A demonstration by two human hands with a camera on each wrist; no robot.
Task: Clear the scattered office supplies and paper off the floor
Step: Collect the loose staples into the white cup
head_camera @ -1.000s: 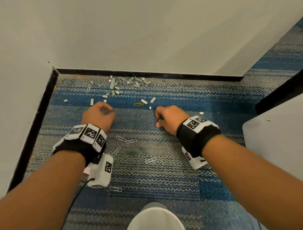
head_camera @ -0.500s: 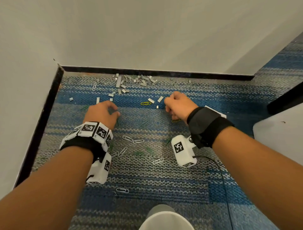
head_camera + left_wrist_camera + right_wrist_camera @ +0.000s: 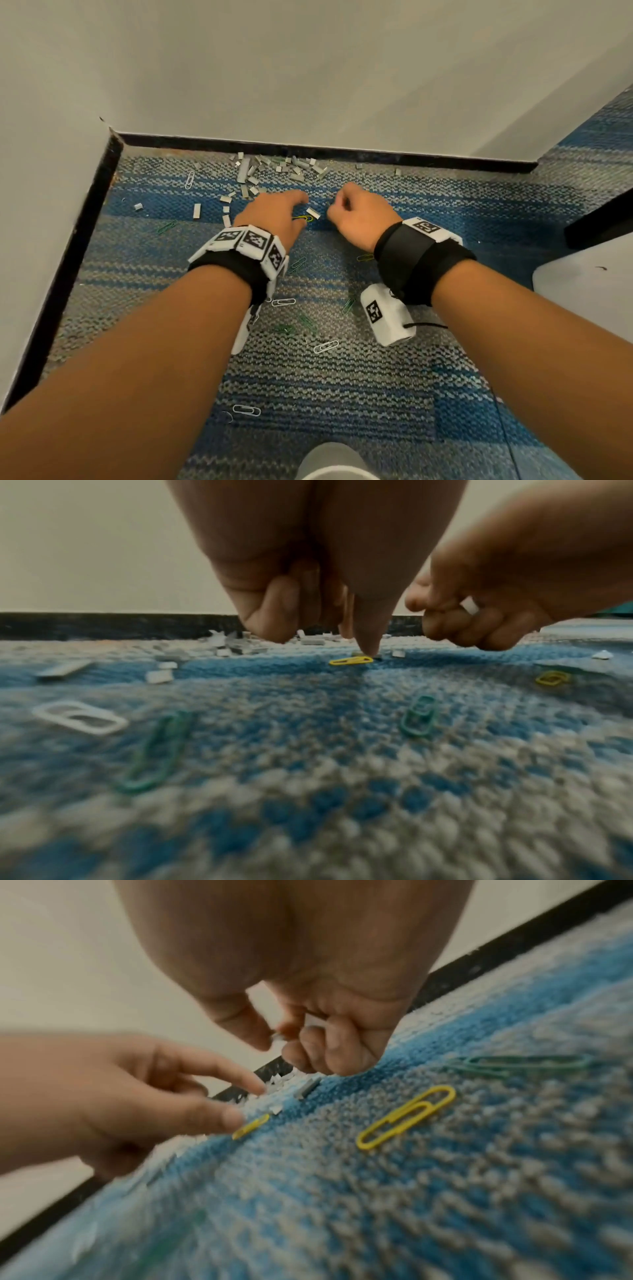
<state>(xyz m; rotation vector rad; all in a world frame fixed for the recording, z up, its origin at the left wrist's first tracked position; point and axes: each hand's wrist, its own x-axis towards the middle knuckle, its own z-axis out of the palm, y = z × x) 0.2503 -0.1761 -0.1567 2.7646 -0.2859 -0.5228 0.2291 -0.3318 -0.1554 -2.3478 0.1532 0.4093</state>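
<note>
Both hands are working low over the carpeted floor [image 3: 342, 377], close to the black skirting [image 3: 308, 150] along its far edge, where most of the staple pieces [image 3: 253, 171] are lying in a loose pile.

The left hand [image 3: 274, 216] is reaching down with its fingers partly extended and holding nothing; one fingertip [image 3: 368, 645] is touching down right at the end of a yellow paper clip [image 3: 351, 660], probably to pin it or drag it up off the pile of the carpet.

The right hand [image 3: 356, 219] is curling tightly, thumb against forefinger, pinching a small pale staple piece [image 3: 279, 1037]; more white is showing inside its curled fingers in the left wrist view, so it seems to be serving as the collecting hand.

Green, white and yellow clips are lying scattered nearer the floor's near edge, one yellow clip [image 3: 405, 1116] just beside the right hand. A white container rim [image 3: 337, 474] is waiting at that near edge, likely for the pickings.
</note>
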